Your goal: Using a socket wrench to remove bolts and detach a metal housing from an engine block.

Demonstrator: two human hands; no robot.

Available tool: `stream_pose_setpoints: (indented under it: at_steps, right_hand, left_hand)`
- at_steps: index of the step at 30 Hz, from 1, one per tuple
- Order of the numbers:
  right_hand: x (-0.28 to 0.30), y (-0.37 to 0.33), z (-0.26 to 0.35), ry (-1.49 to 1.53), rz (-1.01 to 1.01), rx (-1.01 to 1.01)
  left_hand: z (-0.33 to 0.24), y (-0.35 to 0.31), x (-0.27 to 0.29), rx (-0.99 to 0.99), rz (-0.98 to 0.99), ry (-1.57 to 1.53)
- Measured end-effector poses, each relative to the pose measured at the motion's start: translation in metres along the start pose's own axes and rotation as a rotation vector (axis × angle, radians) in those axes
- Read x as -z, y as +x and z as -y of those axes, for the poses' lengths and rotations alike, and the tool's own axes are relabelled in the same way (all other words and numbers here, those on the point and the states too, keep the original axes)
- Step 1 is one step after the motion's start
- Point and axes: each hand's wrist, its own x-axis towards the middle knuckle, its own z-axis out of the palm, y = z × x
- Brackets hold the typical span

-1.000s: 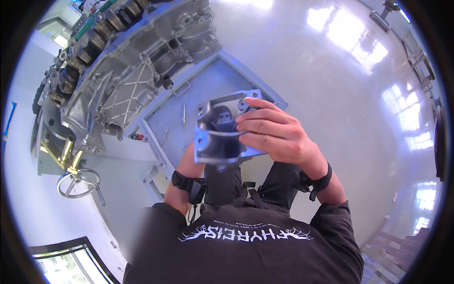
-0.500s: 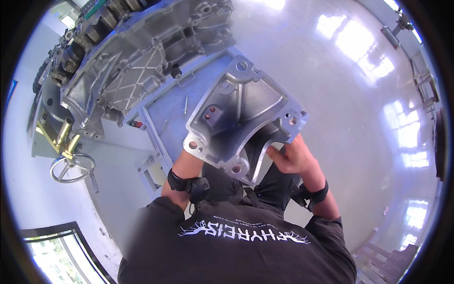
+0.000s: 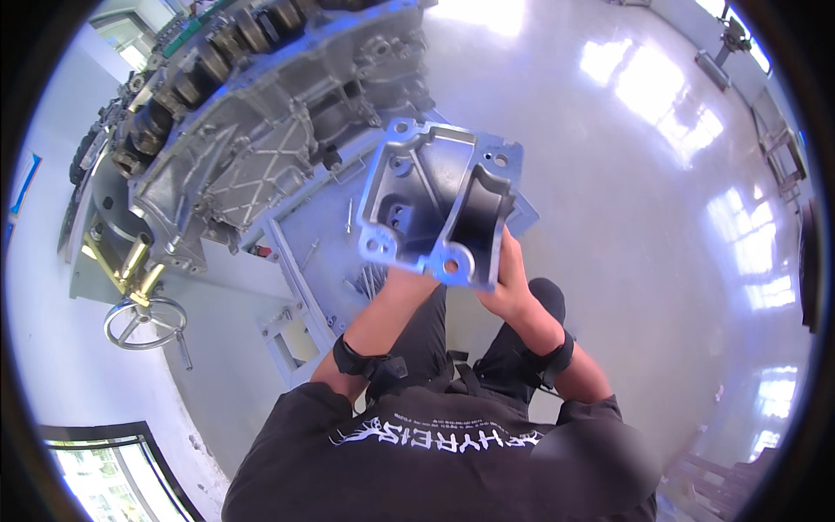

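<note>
Up in front of me I hold a grey cast-metal housing [image 3: 442, 165], with its ribbed hollow side facing up. Bolt holes sit at its corners, and a curved recess runs along its right part. My right hand [image 3: 511, 277] grips the near right side, its fingers partly behind the metal. From below on the near left, my left hand [image 3: 412, 282] supports the casting; most of its fingers are hidden under it. The casting is clear of the blue-grey tray table [image 3: 326, 222] beyond it.
A large engine block [image 3: 261, 161] with a crankshaft [image 3: 204, 74] stands at the upper left. Below it is a metal handwheel [image 3: 145, 324] with a crank handle. A thin rod-like tool [image 3: 350, 215] and several other metal pieces [image 3: 372, 280] lie on the tray table.
The casting has moved away from my body and slightly left, and has turned and tilted in my hands. Both forearms reach farther forward. My view has shifted slightly.
</note>
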Motion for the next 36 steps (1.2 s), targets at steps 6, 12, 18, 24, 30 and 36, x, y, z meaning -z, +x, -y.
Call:
stream_pose_setpoints:
  at_steps: [6,12,18,24,30,36]
  right_hand:
    - [-0.003,0.007,0.006,0.440,-0.017,-0.346]
    - [0.006,0.024,0.025,0.487,0.060,-0.319]
    - [0.008,0.029,0.019,0.352,-0.026,-0.409]
    - [0.016,0.028,0.017,0.456,-0.109,-0.360]
    - [0.031,0.016,0.004,0.783,-0.087,-0.371]
    - [0.023,-0.003,-0.016,0.915,-0.139,-0.318]
  left_hand:
    - [-0.038,0.008,0.006,0.256,-0.016,-0.600]
    - [-0.058,0.032,0.006,0.330,-0.088,-0.834]
    - [-0.036,0.030,0.015,0.305,0.071,-0.771]
    - [-0.019,0.024,0.019,0.147,0.094,-0.527]
    - [-0.020,0.026,0.033,0.047,0.149,-0.349]
    - [-0.032,0.037,0.050,-0.014,0.089,-0.542]
